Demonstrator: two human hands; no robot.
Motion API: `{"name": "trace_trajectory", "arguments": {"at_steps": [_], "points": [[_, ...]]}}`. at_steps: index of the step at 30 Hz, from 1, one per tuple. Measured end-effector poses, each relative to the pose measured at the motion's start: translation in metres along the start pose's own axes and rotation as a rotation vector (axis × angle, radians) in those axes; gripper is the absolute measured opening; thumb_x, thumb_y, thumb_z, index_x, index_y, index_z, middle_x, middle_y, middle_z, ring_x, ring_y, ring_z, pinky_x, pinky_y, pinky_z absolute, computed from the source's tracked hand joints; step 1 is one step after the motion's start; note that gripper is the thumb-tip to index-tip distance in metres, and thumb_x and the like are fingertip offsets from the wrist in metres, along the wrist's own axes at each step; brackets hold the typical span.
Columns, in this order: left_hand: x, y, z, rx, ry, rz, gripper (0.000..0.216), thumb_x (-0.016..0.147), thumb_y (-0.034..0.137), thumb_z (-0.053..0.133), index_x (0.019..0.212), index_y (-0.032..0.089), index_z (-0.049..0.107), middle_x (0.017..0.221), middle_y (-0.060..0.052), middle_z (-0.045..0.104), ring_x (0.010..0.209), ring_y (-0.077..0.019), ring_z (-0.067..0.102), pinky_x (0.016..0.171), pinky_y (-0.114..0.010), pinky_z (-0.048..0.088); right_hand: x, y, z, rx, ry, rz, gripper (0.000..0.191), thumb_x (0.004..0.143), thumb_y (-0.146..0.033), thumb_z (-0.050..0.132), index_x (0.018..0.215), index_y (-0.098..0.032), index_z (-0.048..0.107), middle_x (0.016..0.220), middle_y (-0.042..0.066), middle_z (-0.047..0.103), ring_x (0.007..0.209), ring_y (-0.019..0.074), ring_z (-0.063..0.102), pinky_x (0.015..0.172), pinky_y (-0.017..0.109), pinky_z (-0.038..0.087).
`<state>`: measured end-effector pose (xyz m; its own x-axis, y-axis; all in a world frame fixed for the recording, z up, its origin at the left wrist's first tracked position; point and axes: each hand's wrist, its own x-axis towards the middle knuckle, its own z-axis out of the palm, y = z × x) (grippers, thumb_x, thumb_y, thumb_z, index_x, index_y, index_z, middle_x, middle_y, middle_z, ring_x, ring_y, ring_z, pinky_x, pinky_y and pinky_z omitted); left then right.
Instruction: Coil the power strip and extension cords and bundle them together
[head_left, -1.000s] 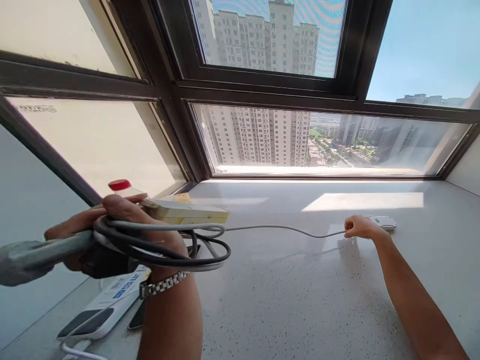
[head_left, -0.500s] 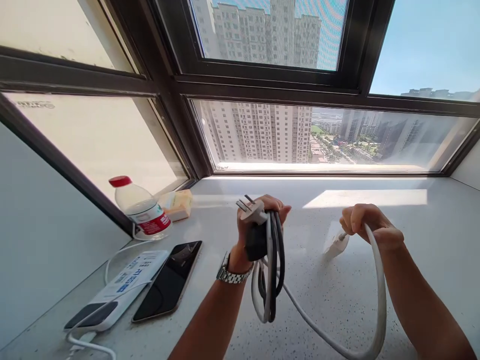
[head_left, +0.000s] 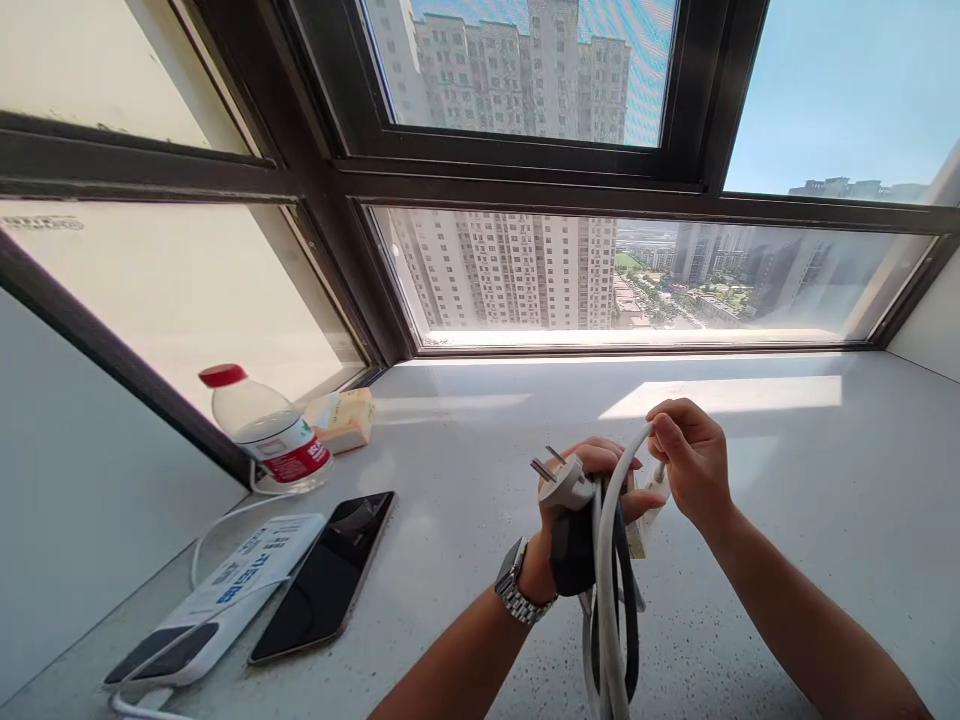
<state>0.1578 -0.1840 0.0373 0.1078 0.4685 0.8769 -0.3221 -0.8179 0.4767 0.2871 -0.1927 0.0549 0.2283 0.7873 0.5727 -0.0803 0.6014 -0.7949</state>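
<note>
We see a pale speckled surface [head_left: 787, 520] under the window. Left hand [head_left: 592, 490] is above it, fingers wrapped round a bundle of white and black cable [head_left: 609, 590] hanging in loops, white plug [head_left: 562, 485] sticking up. Right hand [head_left: 694, 460] fingers pinch the white cable's upper loop. Left side: phone [head_left: 326, 575], power strip [head_left: 225, 590], bottle [head_left: 262, 430]

smooth plastic cables [head_left: 609, 560], metal-pronged plug [head_left: 564, 482], glossy phone [head_left: 326, 575], speckled polished stone sill [head_left: 810, 500].
</note>
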Motion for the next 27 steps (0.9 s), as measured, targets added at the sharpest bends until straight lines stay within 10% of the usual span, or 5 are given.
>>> {"name": "trace_trajectory", "arguments": {"at_steps": [5, 13, 20, 27], "points": [[0.007, 0.026, -0.007, 0.051, 0.093, -0.001, 0.042, 0.074, 0.027, 0.077, 0.109, 0.028, 0.053, 0.071, 0.005, 0.061, 0.070, -0.0137, 0.064, 0.067, -0.027, 0.055, -0.003, 0.004, 0.008, -0.145, -0.159, 0.020, 0.038, 0.081, -0.056, 0.062, 0.073, -0.019, 0.060, 0.061, -0.002, 0.051, 0.054, 0.0114, 0.043, 0.050, 0.025, 0.037], [0.026, 0.021, -0.037, 0.378, 0.326, 0.038, 0.013, 0.084, 0.029, 0.065, 0.079, 0.019, 0.058, 0.091, -0.001, 0.062, 0.084, -0.0134, 0.061, 0.074, -0.027, 0.051, -0.003, 0.042, 0.009, -0.391, -0.433, 0.067, 0.050, 0.088, -0.061, 0.047, 0.069, -0.017, 0.061, 0.058, -0.001, 0.049, 0.056, 0.0122, 0.043, 0.053, 0.025, 0.034], [0.042, 0.026, -0.048, -0.084, 0.501, -0.312, 0.026, 0.077, 0.038, 0.068, 0.076, 0.020, 0.050, 0.068, 0.003, 0.059, 0.071, -0.0151, 0.064, 0.071, -0.031, 0.055, 0.001, 0.071, 0.001, -0.258, -0.710, 0.188, 0.061, 0.077, -0.072, 0.054, 0.103, -0.017, 0.065, 0.101, 0.009, 0.064, 0.095, 0.0234, 0.058, 0.081, 0.034, 0.044], [0.055, 0.012, -0.070, -0.414, 0.800, -0.419, 0.040, 0.064, 0.029, 0.070, 0.064, 0.019, 0.032, 0.054, 0.010, 0.036, 0.049, -0.0063, 0.047, 0.064, -0.025, 0.053, 0.013, 0.104, -0.030, -0.121, -1.305, 0.646, 0.080, 0.049, -0.083, 0.066, 0.088, -0.012, 0.063, 0.083, 0.006, 0.063, 0.080, 0.0203, 0.058, 0.069, 0.030, 0.046]]}}
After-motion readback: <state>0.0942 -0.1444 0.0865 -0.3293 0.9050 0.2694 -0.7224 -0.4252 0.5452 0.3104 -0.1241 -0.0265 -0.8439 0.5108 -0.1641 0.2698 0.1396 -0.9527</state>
